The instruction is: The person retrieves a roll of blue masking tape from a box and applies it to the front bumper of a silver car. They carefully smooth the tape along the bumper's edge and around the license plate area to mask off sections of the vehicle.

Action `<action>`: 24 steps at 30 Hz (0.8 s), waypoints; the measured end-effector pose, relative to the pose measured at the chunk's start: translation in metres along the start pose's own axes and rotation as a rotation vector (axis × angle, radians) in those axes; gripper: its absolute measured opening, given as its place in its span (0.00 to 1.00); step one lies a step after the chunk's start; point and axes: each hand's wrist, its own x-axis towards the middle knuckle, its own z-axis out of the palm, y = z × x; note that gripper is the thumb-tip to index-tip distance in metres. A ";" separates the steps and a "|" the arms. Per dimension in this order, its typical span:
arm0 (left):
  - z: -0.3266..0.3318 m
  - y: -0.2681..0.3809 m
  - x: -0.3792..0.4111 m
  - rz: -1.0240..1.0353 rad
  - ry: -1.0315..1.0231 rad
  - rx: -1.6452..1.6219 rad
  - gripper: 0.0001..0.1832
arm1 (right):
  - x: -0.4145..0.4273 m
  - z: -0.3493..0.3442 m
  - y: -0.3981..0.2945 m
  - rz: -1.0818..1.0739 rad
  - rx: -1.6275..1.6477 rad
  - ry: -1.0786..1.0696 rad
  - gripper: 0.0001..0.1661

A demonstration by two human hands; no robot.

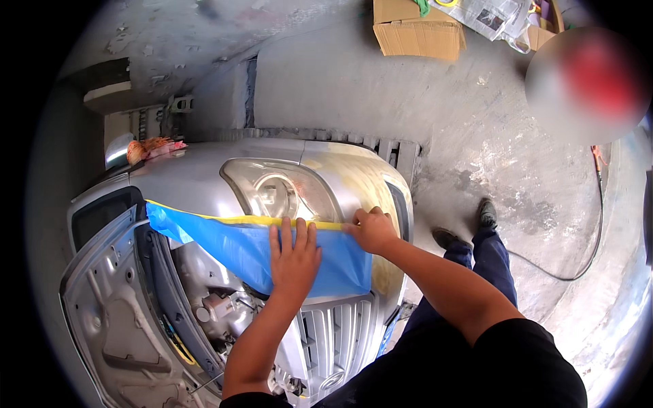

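A blue plastic masking film (336, 265) edged with yellow masking tape (250, 220) lies across the front corner of a silver car. The tape runs along the lower border of the clear headlight (278, 191), and the film's far end is bunched near the raised hood. My left hand (296, 252) rests flat on the film with fingers spread, their tips on the tape. At the tape's near end my right hand (375, 229) has thumb and fingers closed together, pinching the strip beside the headlight's corner. The bumper (352, 168) there shows yellowish, sanded-looking patches.
The open hood (117, 316) stands at the left beside the engine bay (219, 301). Below the film is the front grille (339, 326). A cardboard box (421, 35) sits on the concrete floor. A dark hose (594, 255) curves behind my feet.
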 end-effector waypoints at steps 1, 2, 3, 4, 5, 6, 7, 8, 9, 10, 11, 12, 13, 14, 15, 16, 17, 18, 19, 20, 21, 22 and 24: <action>0.003 0.002 0.003 0.020 -0.020 -0.005 0.29 | 0.003 -0.002 0.001 -0.008 -0.022 -0.004 0.27; 0.005 0.004 0.006 0.040 -0.040 -0.009 0.29 | 0.005 -0.003 0.001 -0.017 -0.045 -0.008 0.27; 0.007 0.006 0.009 0.053 -0.055 -0.003 0.29 | 0.008 -0.004 0.001 -0.015 -0.055 -0.011 0.27; 0.009 0.008 0.011 0.067 -0.071 0.003 0.29 | 0.008 -0.003 0.000 -0.014 -0.065 -0.014 0.27; 0.011 0.010 0.014 0.080 -0.086 0.008 0.29 | 0.009 -0.003 -0.001 -0.012 -0.075 -0.016 0.27; 0.012 0.012 0.016 0.098 -0.099 -0.001 0.29 | 0.008 -0.002 -0.002 -0.007 -0.088 -0.022 0.27; 0.014 0.015 0.018 0.117 -0.111 -0.010 0.29 | 0.008 0.000 -0.004 -0.001 -0.101 -0.028 0.27; 0.015 0.017 0.021 0.135 -0.124 -0.019 0.29 | 0.008 0.001 -0.004 0.005 -0.113 -0.034 0.27; 0.018 0.020 0.025 0.159 -0.136 -0.021 0.29 | 0.009 0.000 -0.003 -0.010 -0.106 -0.032 0.28; 0.022 0.022 0.029 0.184 -0.148 -0.022 0.29 | 0.009 -0.001 -0.001 -0.025 -0.099 -0.030 0.28; 0.025 0.023 0.032 0.209 -0.160 -0.024 0.28 | 0.010 -0.001 0.001 -0.039 -0.092 -0.027 0.28; 0.027 0.025 0.035 0.223 -0.174 -0.023 0.28 | 0.011 0.000 0.004 -0.038 -0.078 -0.036 0.27; 0.028 0.026 0.037 0.237 -0.189 -0.022 0.29 | 0.013 0.002 0.007 -0.036 -0.064 -0.045 0.26; 0.029 0.027 0.040 0.251 -0.204 -0.020 0.29 | 0.014 0.003 0.010 -0.035 -0.050 -0.053 0.25; 0.030 0.027 0.042 0.261 -0.208 -0.032 0.29 | 0.014 0.006 0.017 -0.087 0.031 -0.039 0.25; 0.030 0.026 0.043 0.271 -0.212 -0.045 0.29 | 0.012 0.008 0.027 -0.138 0.113 -0.024 0.24; 0.029 0.025 0.043 0.281 -0.217 -0.057 0.29 | 0.010 0.011 0.037 -0.189 0.194 -0.008 0.24; 0.028 0.024 0.046 0.292 -0.236 -0.047 0.29 | 0.008 0.013 0.046 -0.194 0.229 0.002 0.23; 0.026 0.025 0.049 0.303 -0.255 -0.038 0.29 | 0.004 0.016 0.055 -0.199 0.265 0.011 0.23; 0.024 0.025 0.051 0.314 -0.275 -0.029 0.29 | 0.001 0.019 0.063 -0.203 0.300 0.020 0.23; 0.023 0.026 0.052 0.320 -0.290 -0.022 0.29 | -0.003 0.021 0.070 -0.175 0.326 0.009 0.23; 0.023 0.026 0.054 0.326 -0.305 -0.015 0.30 | -0.008 0.023 0.077 -0.146 0.352 -0.003 0.23; 0.023 0.028 0.057 0.339 -0.338 -0.005 0.30 | -0.017 0.030 0.086 -0.093 0.414 -0.014 0.24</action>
